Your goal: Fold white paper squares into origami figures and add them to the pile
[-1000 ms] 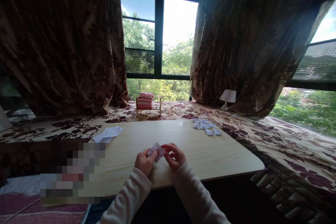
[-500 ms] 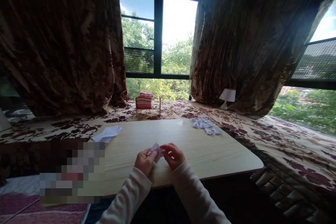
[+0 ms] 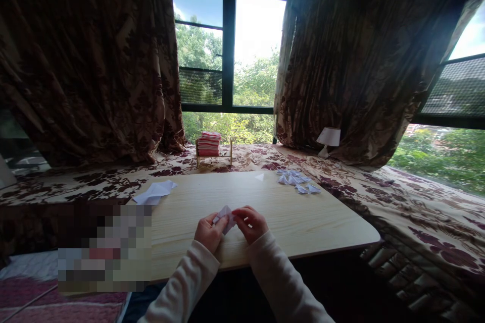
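Both my hands meet over the near middle of a light wooden table [image 3: 303, 222]. My left hand [image 3: 208, 232] and my right hand [image 3: 252, 224] pinch a small folded piece of pale paper [image 3: 226, 214] between their fingertips, just above the tabletop. The paper is partly covered by my fingers. Long pale sleeves cover both forearms.
Loose white paper sheets [image 3: 155, 193] lie at the table's far left. Several small folded paper pieces [image 3: 297, 181] sit at the far right, one more [image 3: 260, 177] beside them. Behind the table are a floral cover, a tiny wooden rack with striped cloth [image 3: 209, 146], a small lamp [image 3: 328, 140], curtains and windows.
My hands stay in place; the fingers have shifted slightly on the folded paper, which looks a little more closed up. The view has barely moved.
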Available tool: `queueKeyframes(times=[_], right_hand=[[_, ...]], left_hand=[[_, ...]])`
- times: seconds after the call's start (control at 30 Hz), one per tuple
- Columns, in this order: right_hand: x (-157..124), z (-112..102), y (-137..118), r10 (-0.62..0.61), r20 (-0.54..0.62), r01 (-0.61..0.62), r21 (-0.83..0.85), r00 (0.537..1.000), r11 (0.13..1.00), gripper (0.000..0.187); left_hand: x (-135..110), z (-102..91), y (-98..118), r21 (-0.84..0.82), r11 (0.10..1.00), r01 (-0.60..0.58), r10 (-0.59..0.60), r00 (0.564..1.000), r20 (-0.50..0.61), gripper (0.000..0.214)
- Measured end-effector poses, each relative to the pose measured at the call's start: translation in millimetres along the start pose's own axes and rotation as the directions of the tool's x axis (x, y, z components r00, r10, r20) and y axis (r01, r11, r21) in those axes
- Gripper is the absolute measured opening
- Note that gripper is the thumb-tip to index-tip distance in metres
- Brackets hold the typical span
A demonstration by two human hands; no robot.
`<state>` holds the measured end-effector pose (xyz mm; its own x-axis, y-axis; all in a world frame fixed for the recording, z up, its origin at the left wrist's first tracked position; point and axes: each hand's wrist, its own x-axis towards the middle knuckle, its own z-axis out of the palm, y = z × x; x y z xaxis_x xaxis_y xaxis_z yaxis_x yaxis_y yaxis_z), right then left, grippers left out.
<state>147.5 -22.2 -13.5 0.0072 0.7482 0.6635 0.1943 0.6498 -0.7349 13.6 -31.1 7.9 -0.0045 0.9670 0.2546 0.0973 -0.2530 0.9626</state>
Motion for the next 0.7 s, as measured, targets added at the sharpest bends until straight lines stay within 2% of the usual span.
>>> queueKeyframes(times=[0.37, 0.7], right_hand=[[1.3, 0.8, 3.1, -0.036, -0.035, 0.033, -0.068, 0.999, 0.997, 0.009], [-0.2, -0.7, -4.7, 0.041, -0.014, -0.042, -0.067, 0.999, 0.997, 0.010]], left_hand=[[-1.5, 0.2, -2.7, 0.041, 0.997, -0.059, 0.055, 0.994, 0.090, 0.026], [-3.3, 1.8, 0.1, 0.029, 0.997, -0.065, 0.061, 0.991, 0.120, 0.027]])
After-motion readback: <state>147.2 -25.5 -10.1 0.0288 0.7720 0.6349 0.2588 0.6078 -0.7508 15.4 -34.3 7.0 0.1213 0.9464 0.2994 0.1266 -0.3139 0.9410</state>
